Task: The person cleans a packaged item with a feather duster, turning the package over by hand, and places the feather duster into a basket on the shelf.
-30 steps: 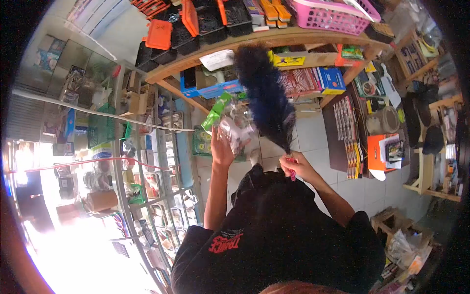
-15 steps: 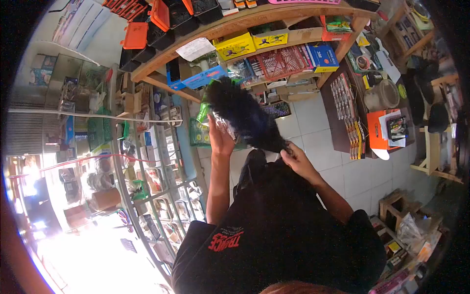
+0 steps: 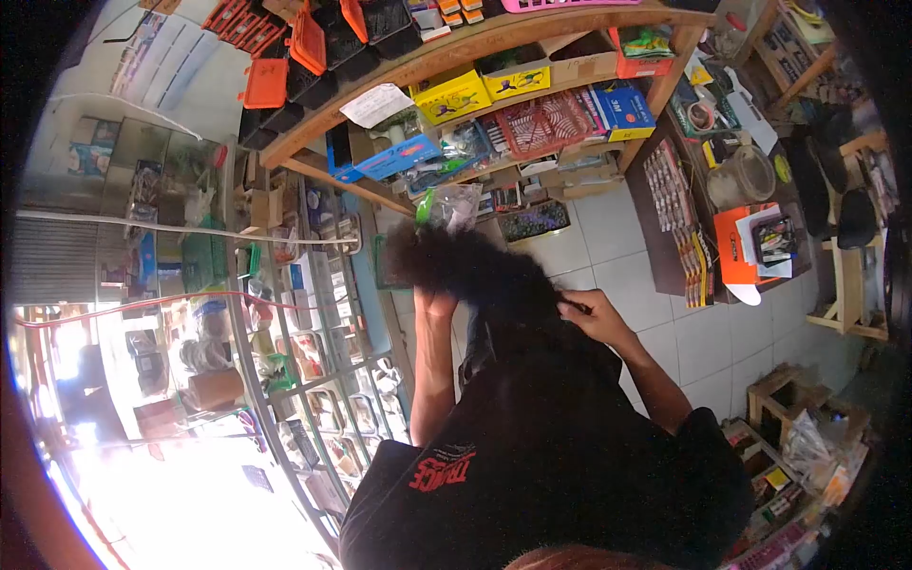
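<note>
The dark duster point(image 3: 484, 275) has swung from beyond the right hand point(image 3: 591, 315) to across the left hand point(image 3: 436, 303), hiding its fingers.

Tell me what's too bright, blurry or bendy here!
Head view: white glare swallows the lower left; same head view: the duster's edges look soft, maybe blur, maybe feathers; again head view: the shelf edge bows, probably from the lens, and black fills the corners.
</note>
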The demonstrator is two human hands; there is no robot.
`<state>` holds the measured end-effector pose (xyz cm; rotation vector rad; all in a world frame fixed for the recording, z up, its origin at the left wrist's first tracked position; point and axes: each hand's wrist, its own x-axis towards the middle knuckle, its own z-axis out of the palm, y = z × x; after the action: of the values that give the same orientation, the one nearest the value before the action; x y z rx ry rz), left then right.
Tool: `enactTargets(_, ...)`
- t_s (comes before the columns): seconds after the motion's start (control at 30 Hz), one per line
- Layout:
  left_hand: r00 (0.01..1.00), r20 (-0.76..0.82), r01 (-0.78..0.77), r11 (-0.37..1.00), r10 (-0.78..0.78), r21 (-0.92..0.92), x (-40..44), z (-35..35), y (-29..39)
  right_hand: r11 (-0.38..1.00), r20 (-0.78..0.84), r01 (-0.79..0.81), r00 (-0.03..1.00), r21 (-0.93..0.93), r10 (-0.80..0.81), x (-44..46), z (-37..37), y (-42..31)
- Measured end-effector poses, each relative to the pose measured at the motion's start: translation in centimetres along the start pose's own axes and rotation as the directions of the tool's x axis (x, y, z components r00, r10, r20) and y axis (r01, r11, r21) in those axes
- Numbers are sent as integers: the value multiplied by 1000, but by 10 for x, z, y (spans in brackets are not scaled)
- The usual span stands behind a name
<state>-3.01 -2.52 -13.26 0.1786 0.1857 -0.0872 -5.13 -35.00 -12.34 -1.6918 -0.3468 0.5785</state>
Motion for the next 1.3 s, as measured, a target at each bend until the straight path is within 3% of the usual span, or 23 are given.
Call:
enactTargets(0.03, 999, -33, -14, 996, 17, 83, -1, 8, -4, 993, 75, 7, 997, -116, 2, 0, -7, -9)
enactTargets(0.13, 990, -121, -32, 945, 76, 327, -1, 41, -17, 998, -71, 42, 996, -37, -45, 0, -15, -10)
enactTargets(0.17, 999, 3, 35, 993, -35, 114, 3, 32, -12, 994, -138, -33, 989, 101, 47, 0, -13, -8)
enactTargets(0.2, 981, 128, 156, 985, -146, -79, 6, 29, -8, 998, -135, 1, 991, 58, 7, 1, -16, -5)
enactTargets(0.23, 998, -36, 54, 985, -49, 161, 5, 25, -9, 999, -130, 36, 991, 14, -34, 2, -21, 0)
enactTargets(0.33, 986, -105, -70, 885, 133, 461, 1, 30, -23, 995, -84, 76, 993, -63, -82, 5, -28, -22)
enactTargets(0.4, 984, -161, -16, 941, 75, 337, 5, 54, -22, 998, -94, 59, 994, -2, -59, 8, -27, -39)
enactTargets(0.47, 950, -292, 117, 993, -115, -8, 15, 81, -15, 998, -187, 61, 980, -14, -63, 15, -28, -21)
enactTargets(0.53, 975, -166, 134, 987, -147, -85, 25, 80, -6, 995, -185, 80, 979, -63, -90, 22, -31, -17)
enactTargets(0.6, 952, -299, 53, 996, -73, -74, 22, 91, -6, 982, -92, 124, 986, -144, -138, 29, -32, -24)
enactTargets(0.63, 968, -231, 9, 905, 100, 426, 21, 86, -3, 997, -45, 63, 997, -38, -65, 29, -29, -37)
enactTargets(0.67, 973, -87, -53, 579, 212, 814, 18, 79, 1, 996, -73, 73, 994, -59, -78, 32, -26, -42)
enactTargets(0.7, 967, 95, -122, 104, 235, 987, 14, 70, 6, 993, -102, 82, 991, -80, -90, 34, -24, -44)
enactTargets(0.77, 979, 152, -164, 85, 135, 983, 14, 51, 17, 993, -180, 110, 977, -32, -114, 39, -20, -32)
enactTargets(0.83, 997, 56, -73, 407, 53, 911, 15, 60, 18, 996, -150, 79, 985, -48, -85, 41, -19, -34)
enactTargets(0.9, 999, 6, -25, 474, 43, 880, 13, 71, 17, 993, -65, 12, 998, -115, -20, 45, -16, -35)
enactTargets(1.0, 997, 17, -35, 236, 78, 971, 7, 83, 20, 969, -89, 216, 970, -122, -227, 48, -1, -43)
enactTargets(1.13, 982, -125, 146, -150, 139, 978, 1, 105, 20, 998, -159, 43, 986, -38, -49, 48, -1, -31)
enactTargets(1.17, 964, -267, 175, 716, 17, 676, 3, 97, 22, 994, -121, 77, 989, -71, -85, 47, 1, -31)
enactTargets(1.2, 953, -250, 123, 971, -173, -204, 6, 80, 25, 985, -116, 148, 981, -87, -158, 46, 4, -39)
enactTargets(1.23, 997, -72, 72, 779, -35, 623, -1, 66, 27, 971, -112, 218, 967, -102, -229, 45, 8, -50)
enactTargets(1.27, 988, 111, -115, 36, 106, 993, -6, 73, 25, 951, -110, 284, 949, -118, -297, 43, 11, -59)
enactTargets(1.3, 987, 149, -142, -108, 66, 984, -8, 79, 23, 943, -132, 304, 938, -136, -321, 41, 10, -62)
